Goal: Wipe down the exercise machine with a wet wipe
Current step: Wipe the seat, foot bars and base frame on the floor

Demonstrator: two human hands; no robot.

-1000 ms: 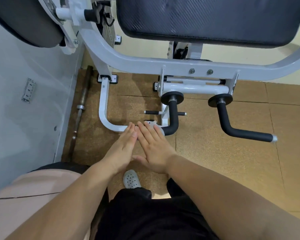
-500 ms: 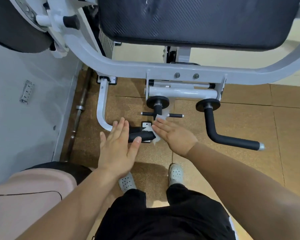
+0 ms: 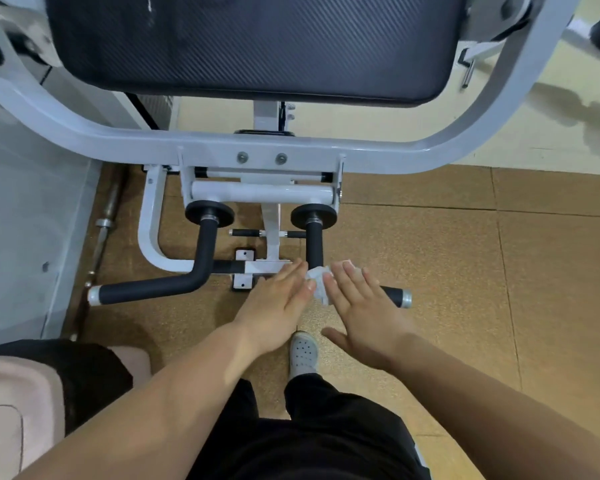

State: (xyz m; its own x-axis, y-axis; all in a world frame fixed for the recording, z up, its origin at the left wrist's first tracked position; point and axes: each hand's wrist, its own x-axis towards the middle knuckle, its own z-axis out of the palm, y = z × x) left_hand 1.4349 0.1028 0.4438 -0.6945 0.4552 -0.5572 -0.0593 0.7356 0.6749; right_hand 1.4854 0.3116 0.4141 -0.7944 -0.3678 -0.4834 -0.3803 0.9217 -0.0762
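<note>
Two black grips, left handle (image 3: 160, 289) and right handle (image 3: 314, 244); one wet wipe (image 3: 319, 284). It sits crumpled on the right handle's bend between left hand (image 3: 278, 306) and right hand (image 3: 364, 315), their straight fingers (image 3: 297, 273) touching it and gripping nothing.

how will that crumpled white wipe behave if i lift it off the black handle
The crumpled white wet wipe is probably floppy: it bunches and drapes over the black padded handle. Likely very light, being thin. It may cling rather than slide.
</note>
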